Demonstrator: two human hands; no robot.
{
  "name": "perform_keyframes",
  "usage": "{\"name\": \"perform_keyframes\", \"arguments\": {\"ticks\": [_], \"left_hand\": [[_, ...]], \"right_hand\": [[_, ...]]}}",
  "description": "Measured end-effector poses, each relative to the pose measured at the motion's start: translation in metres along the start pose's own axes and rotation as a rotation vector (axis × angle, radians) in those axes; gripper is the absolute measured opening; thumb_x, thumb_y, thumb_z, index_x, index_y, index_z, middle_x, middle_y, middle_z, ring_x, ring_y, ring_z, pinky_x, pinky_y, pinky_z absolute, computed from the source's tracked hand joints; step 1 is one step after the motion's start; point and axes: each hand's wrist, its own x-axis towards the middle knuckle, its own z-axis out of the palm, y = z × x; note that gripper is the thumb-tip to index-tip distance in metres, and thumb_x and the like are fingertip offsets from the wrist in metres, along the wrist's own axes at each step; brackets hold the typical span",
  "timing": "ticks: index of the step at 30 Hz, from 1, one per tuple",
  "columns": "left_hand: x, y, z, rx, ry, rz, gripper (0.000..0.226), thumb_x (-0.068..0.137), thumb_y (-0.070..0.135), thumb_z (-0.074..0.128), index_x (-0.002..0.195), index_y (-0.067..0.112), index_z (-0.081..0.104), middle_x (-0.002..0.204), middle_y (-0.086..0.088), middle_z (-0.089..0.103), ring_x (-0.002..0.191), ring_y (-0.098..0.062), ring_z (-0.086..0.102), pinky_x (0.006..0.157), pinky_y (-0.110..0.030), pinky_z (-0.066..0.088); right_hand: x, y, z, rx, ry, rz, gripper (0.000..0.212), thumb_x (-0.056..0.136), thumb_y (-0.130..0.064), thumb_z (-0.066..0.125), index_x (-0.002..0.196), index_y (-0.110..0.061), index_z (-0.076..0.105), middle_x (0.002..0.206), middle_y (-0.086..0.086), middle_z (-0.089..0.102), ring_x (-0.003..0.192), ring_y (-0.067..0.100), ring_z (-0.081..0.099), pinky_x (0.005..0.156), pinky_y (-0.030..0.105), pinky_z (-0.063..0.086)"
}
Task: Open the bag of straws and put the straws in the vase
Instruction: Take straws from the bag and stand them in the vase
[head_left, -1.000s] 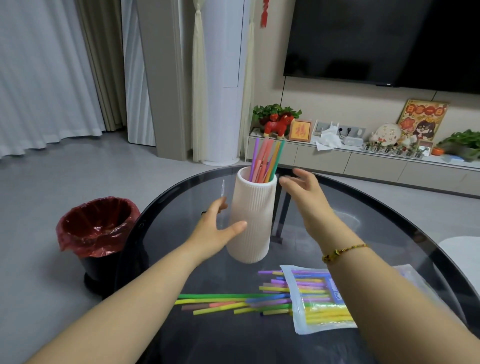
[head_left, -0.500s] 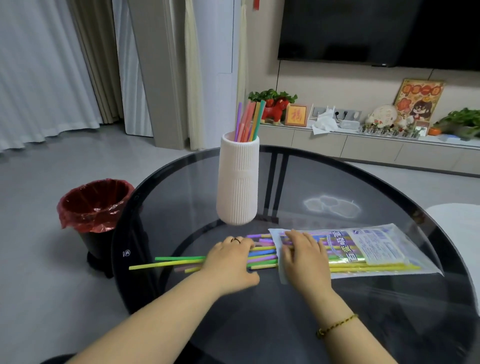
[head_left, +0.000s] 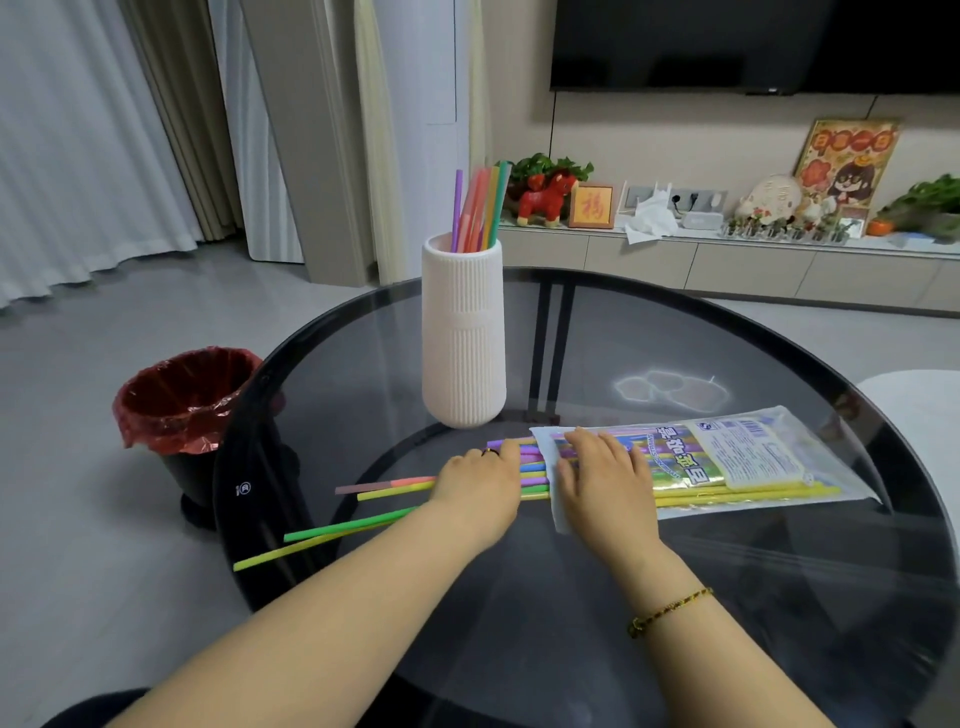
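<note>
Hands, two: left hand (head_left: 480, 486) curls round loose straws (head_left: 384, 487), right hand (head_left: 597, 480) flat on one bag (head_left: 753, 462), near one vase (head_left: 463, 338)

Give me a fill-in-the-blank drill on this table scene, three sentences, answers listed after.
1. The vase stands ____ on the glass table with straws in it.
2. The left hand holds the loose straws; the right hand presses the bag, and its wrist wears a ____.
3. The bin on the floor has a ____ liner.
Answers: upright; bracelet; red.
</note>
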Motion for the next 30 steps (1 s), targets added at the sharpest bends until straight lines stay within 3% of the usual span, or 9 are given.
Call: {"name": "perform_keyframes", "arguments": {"ticks": [7, 13, 17, 21, 27, 30], "left_hand": [[-0.008, -0.016, 0.0, 0.069, -0.045, -0.014, 0.03, 0.089, 0.005, 0.039, 0.118, 0.001, 0.037, 0.12, -0.015, 0.056, 0.108, -0.03, 0.053, 0.079, -0.035, 0.044], [-0.008, -0.025, -0.003, 0.157, -0.073, -0.09, 0.031, 0.089, 0.002, 0.038, 0.12, 0.001, 0.037, 0.127, -0.013, 0.053, 0.115, -0.029, 0.054, 0.085, -0.035, 0.045], [-0.006, -0.032, -0.001, 0.19, -0.054, -0.03, 0.034, 0.086, -0.002, 0.04, 0.12, 0.003, 0.037, 0.12, -0.011, 0.058, 0.107, -0.03, 0.059, 0.071, -0.032, 0.041], [-0.008, -0.054, 0.001, 0.263, -0.039, 0.017, 0.028, 0.085, -0.002, 0.04, 0.112, 0.005, 0.041, 0.108, -0.01, 0.063, 0.094, -0.031, 0.063, 0.047, -0.027, 0.026], [-0.019, -0.094, -0.008, 0.354, 0.022, -0.053, 0.019, 0.092, 0.017, 0.038, 0.104, 0.011, 0.05, 0.104, -0.006, 0.065, 0.092, -0.028, 0.064, 0.062, -0.03, 0.035], [-0.031, -0.12, -0.016, 0.389, 0.03, -0.109, 0.02, 0.091, 0.022, 0.04, 0.105, 0.013, 0.052, 0.104, -0.004, 0.066, 0.094, -0.026, 0.063, 0.05, -0.025, 0.027]], "right_hand": [[-0.001, 0.001, 0.0, 0.001, -0.022, -0.002, 0.033, 0.093, -0.024, 0.034, 0.123, -0.015, 0.044, 0.137, 0.003, 0.046, 0.13, 0.019, 0.034, 0.111, 0.038, 0.015], [-0.002, 0.002, 0.0, -0.046, -0.041, -0.037, 0.033, 0.095, -0.024, 0.031, 0.123, -0.017, 0.045, 0.138, 0.0, 0.044, 0.13, 0.018, 0.032, 0.111, 0.039, 0.015], [-0.001, 0.0, 0.0, -0.04, -0.043, -0.037, 0.032, 0.095, -0.025, 0.03, 0.122, -0.017, 0.045, 0.138, 0.0, 0.044, 0.131, 0.017, 0.031, 0.112, 0.038, 0.015], [-0.001, 0.003, 0.0, -0.042, -0.035, -0.041, 0.033, 0.095, -0.025, 0.03, 0.123, -0.017, 0.045, 0.138, 0.0, 0.044, 0.13, 0.017, 0.032, 0.111, 0.038, 0.015], [-0.001, 0.004, 0.001, -0.056, -0.04, -0.041, 0.032, 0.095, -0.024, 0.03, 0.123, -0.018, 0.044, 0.138, 0.0, 0.044, 0.131, 0.018, 0.032, 0.112, 0.039, 0.015], [-0.002, 0.004, 0.002, -0.062, -0.031, -0.049, 0.032, 0.095, -0.024, 0.031, 0.123, -0.017, 0.045, 0.138, 0.001, 0.043, 0.131, 0.019, 0.032, 0.112, 0.039, 0.014]]}}
